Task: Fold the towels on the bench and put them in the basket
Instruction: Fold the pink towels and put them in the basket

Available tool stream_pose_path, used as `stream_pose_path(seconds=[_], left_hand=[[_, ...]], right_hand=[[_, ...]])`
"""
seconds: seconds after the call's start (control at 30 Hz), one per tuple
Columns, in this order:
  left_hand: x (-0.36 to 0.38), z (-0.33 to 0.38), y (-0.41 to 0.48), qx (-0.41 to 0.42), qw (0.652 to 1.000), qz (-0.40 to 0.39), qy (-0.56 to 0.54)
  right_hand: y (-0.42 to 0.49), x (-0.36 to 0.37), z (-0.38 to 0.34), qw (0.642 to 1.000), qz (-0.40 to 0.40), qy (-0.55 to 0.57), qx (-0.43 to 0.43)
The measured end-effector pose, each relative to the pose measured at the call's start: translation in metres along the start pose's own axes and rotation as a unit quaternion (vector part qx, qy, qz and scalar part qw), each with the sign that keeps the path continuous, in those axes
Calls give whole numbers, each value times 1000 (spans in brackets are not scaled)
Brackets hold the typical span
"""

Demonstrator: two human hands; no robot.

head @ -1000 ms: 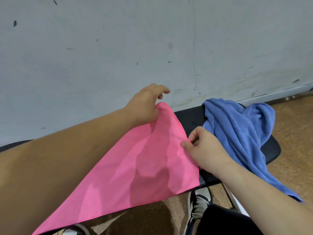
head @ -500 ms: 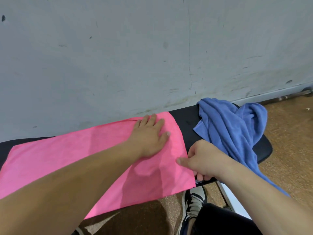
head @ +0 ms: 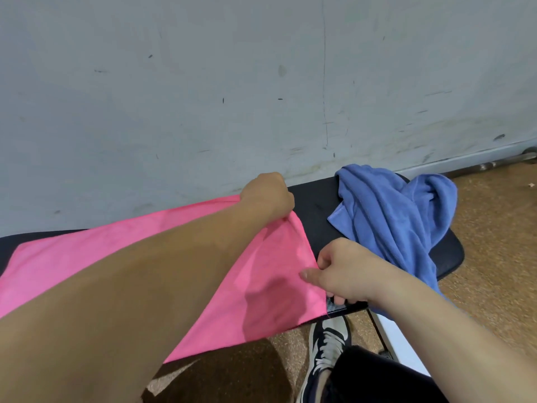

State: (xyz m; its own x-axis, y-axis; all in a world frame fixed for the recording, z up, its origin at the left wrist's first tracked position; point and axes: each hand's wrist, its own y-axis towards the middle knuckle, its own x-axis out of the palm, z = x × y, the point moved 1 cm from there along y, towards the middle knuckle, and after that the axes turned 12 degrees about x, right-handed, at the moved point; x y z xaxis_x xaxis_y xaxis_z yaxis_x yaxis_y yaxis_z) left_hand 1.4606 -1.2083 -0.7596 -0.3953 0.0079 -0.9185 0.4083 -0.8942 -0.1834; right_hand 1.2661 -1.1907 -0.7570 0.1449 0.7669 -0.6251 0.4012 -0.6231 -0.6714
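**A:** Where is the pink towel (head: 87, 257)?

**B:** It lies spread out over the dark surface (head: 316, 210), mostly flat, reaching from the left end to a little past the middle. Its far edge runs along the foot of the grey wall (head: 261, 82), and its near edge hangs over the front of the surface.

**A:** And the hands?

**B:** Both hold that towel at its right end. The left hand (head: 267, 196) is closed into a fist around the far right corner, close to the wall, and the cloth bunches into folds just below the knuckles. The left forearm crosses over the middle of the towel.

**A:** The right one?

**B:** The right hand (head: 340, 271) pinches the towel's right edge, nearer the front. The thumb lies on top of the cloth and the fingers are curled under. The lower fingers sit over the front lip of the surface.

**A:** What about the other towel?

**B:** The blue towel (head: 392, 216) lies crumpled on the right end of the surface, just beside the right hand and apart from the pink one, with bare dark surface between them. Part of it droops off the front right edge towards the brown speckled floor (head: 494, 228).

**A:** Anything below?

**B:** A dark and white laced shoe (head: 328, 341) stands on the floor beneath the front edge, under the right hand.
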Motion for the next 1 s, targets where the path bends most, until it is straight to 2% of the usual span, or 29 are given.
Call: stream_pose_path(seconds=[0.13, 0.27, 0.4, 0.53, 0.6, 0.7, 0.8, 1.0], left_hand=[[-7, 2, 2, 28, 993, 57, -103], [-17, 24, -6, 48, 945, 83, -314], [-34, 38, -21, 48, 909, 108, -400], [-49, 8, -36, 13, 902, 108, -418], [-59, -16, -47, -15, 901, 113, -420], [-77, -57, -68, -67, 896, 130, -418], [-94, -104, -91, -108, 885, 157, -426], [-122, -200, -132, -136, 879, 215, -403]], right_hand=[[-15, -21, 5, 999, 7, 36, -3], [-41, -51, 18, 995, 57, 79, -24], [-63, -59, 25, 974, 35, 216, -65], [-64, -39, 3, 969, 47, 214, -116], [-63, -25, -17, 966, 20, 209, -151], [-65, 1, -54, 963, -16, 157, -219], [-65, 31, -96, 961, -5, 92, -261], [-71, 93, -180, 945, -18, 41, -324]])
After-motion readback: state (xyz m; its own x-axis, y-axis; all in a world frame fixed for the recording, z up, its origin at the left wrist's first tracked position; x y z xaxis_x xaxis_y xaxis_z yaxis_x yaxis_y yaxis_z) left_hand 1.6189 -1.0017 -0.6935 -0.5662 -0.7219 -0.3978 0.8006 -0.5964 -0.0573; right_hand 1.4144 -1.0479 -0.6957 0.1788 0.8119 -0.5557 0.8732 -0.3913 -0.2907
